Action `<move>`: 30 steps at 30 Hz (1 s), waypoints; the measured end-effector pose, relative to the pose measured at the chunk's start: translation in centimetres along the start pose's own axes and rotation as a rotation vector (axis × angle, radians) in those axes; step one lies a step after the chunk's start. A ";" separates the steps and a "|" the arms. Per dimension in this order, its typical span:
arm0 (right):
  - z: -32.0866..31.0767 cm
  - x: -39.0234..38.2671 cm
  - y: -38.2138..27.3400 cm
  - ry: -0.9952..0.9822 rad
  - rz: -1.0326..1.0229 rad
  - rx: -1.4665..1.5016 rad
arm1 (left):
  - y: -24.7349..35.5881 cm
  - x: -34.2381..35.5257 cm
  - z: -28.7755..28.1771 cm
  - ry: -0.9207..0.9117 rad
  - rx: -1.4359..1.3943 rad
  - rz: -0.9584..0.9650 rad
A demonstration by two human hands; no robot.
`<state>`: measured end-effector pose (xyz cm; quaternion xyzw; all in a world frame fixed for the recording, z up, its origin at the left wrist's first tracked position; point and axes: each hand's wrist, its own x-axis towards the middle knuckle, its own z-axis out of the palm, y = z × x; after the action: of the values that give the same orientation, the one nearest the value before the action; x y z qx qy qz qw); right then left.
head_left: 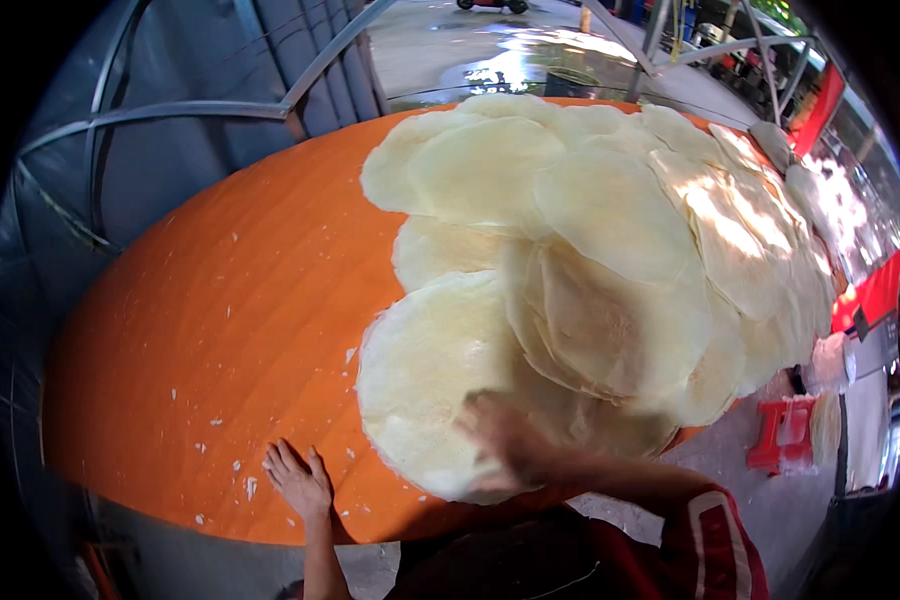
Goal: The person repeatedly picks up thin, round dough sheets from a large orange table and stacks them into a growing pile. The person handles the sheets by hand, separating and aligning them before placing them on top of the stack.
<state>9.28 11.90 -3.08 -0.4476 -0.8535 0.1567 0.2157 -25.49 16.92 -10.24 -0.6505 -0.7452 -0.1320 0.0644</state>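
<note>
My left hand (298, 482) rests flat on the orange tabletop (220, 330), fingers spread, holding nothing. My right hand (500, 435) is over the near edge of a large, thin, pale round sheet (420, 370). Motion smears its fingers, so whether they grip the sheet cannot be made out. Just beyond, several more translucent cream sheets (615, 205) overlap in a broad heap across the right half of the table. A slightly browner sheet area (590, 310) in the middle of the heap looks blurred. The kind of sheet is not certain; they look like dried rice-paper rounds.
Small white flakes (251, 488) are scattered on the orange surface near my left hand. A metal frame (190, 112) and dark sheet wall border the far left. Below the table's right side stands a red plastic stool (782, 435). Wet concrete floor (510, 62) lies beyond the far edge.
</note>
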 end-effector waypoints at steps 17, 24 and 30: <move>3.9 -6.2 -4.5 -0.122 0.062 -0.396 | -1.4 -0.7 0.3 0.053 -0.091 0.035; 5.9 -4.5 -5.0 -0.126 0.225 -0.377 | -2.6 -1.5 1.7 0.014 -0.539 0.009; 1.4 0.8 -10.7 0.292 0.290 0.132 | 0.2 -2.9 -3.0 -0.649 -1.744 -0.489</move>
<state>0.67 6.53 0.80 -0.5686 -0.7277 0.1752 0.3413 -25.15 13.35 -8.10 -0.3011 -0.4814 -0.4631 -0.6806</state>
